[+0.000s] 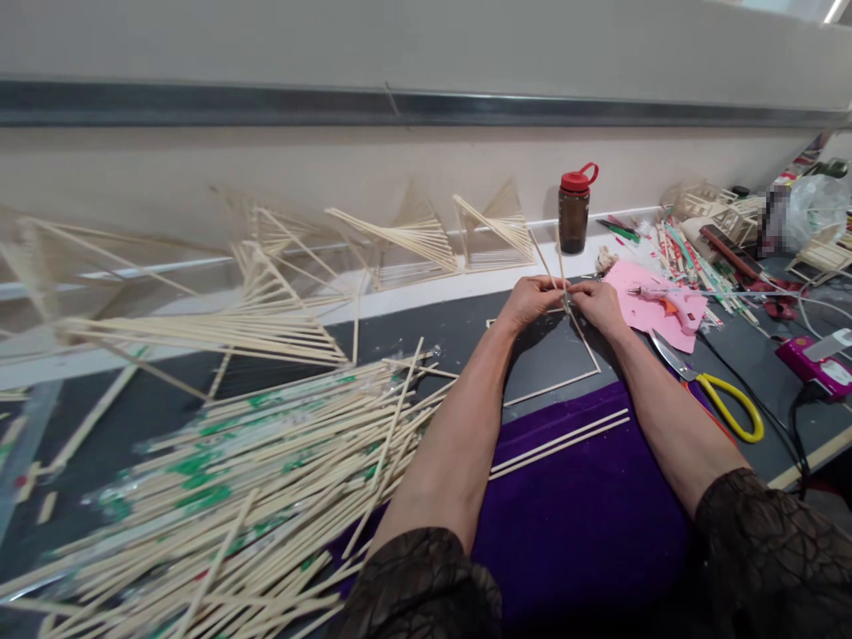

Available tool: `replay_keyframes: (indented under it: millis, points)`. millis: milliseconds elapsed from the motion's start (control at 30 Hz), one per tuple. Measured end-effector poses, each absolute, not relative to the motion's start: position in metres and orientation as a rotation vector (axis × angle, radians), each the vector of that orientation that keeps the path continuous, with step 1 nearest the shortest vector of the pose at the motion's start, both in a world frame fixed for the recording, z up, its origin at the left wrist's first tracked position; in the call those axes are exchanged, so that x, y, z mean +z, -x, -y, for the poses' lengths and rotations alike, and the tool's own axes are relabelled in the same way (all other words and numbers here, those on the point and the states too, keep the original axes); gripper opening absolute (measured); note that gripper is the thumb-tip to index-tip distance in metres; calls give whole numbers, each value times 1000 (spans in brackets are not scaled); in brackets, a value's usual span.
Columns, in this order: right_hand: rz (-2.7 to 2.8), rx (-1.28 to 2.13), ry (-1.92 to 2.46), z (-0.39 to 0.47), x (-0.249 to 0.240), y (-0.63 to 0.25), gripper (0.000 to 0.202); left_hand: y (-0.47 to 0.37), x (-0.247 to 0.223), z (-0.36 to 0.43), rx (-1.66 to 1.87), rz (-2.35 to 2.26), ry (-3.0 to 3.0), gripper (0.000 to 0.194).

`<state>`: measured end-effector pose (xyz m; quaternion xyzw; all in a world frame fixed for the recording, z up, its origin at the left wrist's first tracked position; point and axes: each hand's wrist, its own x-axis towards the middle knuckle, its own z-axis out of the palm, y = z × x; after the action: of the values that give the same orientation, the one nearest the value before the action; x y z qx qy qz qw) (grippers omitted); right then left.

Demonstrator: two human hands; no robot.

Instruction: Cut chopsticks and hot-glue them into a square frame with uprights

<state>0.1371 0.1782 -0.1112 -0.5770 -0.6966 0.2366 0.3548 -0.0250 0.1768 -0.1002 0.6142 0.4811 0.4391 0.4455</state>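
Both hands meet right of centre in the frame, above the grey worktop (459, 321). The fingers of the left hand (529, 300) are pinched together on the slim sticks (560, 252), two of which rise from the grip, leaning at different angles. The fingers of the right hand (599, 306) close in on the same spot from the other side, also clamped on the sticks, though the exact hold is too small to make out. Just below the hands lies a stick frame (552, 389), one corner pointing right.

Nearer the bottom, two loose sticks (565, 439) lie side by side on a purple cloth (579, 524). A large pile of sticks (266, 470), partly in plastic wrapping, fills the lower left. Yellow-handled scissors (700, 382) lie right of the right forearm, near a pink glue gun (689, 306) on a pink sheet (624, 282). A red-capped bottle (573, 217) stands upper right of centre, beside a row of fan-like stick models (416, 240) along the wall
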Motion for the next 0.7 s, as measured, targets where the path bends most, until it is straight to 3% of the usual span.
replay_keyframes:
  millis: [233,700]
  points:
    - [1739,614,1485,-175,-109,-136,31,27,-105,-180,1064,-1214,-1547,40]
    - [1741,589,1478,-180,-113,-138,32,23,-108,-182,1029,-1213,-1703,30]
